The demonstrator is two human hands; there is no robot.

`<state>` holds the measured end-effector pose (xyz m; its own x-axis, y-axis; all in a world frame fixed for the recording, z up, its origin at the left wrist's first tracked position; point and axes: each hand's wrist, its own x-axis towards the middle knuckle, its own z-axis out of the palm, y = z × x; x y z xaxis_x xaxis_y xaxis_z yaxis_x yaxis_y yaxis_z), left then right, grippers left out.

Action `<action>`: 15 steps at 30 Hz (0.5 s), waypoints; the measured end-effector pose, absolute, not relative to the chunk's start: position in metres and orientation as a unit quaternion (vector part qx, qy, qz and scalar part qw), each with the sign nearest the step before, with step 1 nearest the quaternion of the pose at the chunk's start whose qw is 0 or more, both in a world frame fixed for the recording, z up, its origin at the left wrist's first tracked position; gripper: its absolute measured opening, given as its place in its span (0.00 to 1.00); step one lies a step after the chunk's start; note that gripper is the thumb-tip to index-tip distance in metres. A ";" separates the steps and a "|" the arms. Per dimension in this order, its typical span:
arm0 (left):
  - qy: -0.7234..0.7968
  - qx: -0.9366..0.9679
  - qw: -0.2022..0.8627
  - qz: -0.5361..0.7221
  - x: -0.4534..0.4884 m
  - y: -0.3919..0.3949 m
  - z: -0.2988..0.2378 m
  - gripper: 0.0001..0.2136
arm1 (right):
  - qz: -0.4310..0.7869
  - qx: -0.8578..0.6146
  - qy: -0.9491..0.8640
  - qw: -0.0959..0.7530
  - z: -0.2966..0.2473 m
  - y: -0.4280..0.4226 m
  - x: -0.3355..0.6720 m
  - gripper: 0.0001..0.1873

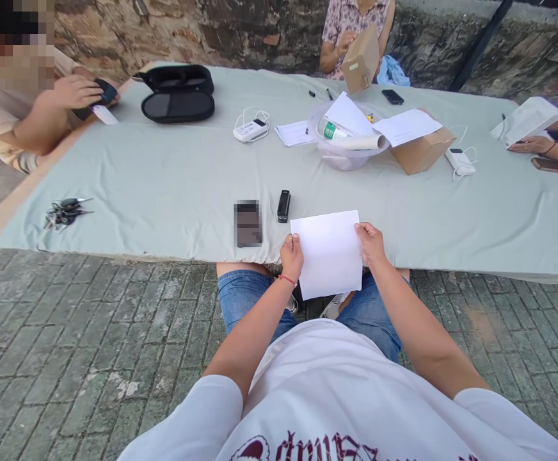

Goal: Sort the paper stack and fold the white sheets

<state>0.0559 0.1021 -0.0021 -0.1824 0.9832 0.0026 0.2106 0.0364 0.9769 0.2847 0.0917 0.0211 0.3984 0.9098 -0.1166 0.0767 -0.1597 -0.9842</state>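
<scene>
A white sheet of paper (327,256) is held upright above my lap at the table's front edge. My left hand (292,257) pinches its left side, with the thumb on the near face. On the opposite side, my right hand (371,242) grips the paper near its upper right corner. I cannot tell whether it is one sheet or a thin stack. Just beyond the paper lies a black stapler (283,206). Left of the stapler is a dark flat item (247,224), blurred out.
Keys (65,212) lie at the table's left. Farther back are an open black case (178,96), a white device with a cable (251,130), a plastic basin (346,153) and a cardboard box (423,150). Other people sit left, across and right, handling a dark object, a box and papers.
</scene>
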 end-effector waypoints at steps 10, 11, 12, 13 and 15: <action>0.603 0.495 0.396 0.484 0.056 0.104 -0.005 0.18 | 0.358 -0.652 -0.386 0.546 0.008 0.101 0.281 0.19; 0.606 0.499 0.390 0.482 0.056 0.104 -0.005 0.18 | 0.362 -0.647 -0.382 0.552 0.007 0.101 0.281 0.18; 0.609 0.501 0.383 0.481 0.056 0.104 -0.005 0.17 | 0.367 -0.641 -0.377 0.559 0.006 0.102 0.281 0.18; 0.613 0.503 0.376 0.479 0.057 0.104 -0.005 0.17 | 0.373 -0.634 -0.372 0.566 0.006 0.102 0.281 0.17; 0.624 0.503 0.365 0.474 0.059 0.104 -0.004 0.16 | 0.392 -0.622 -0.361 0.574 0.006 0.104 0.282 0.17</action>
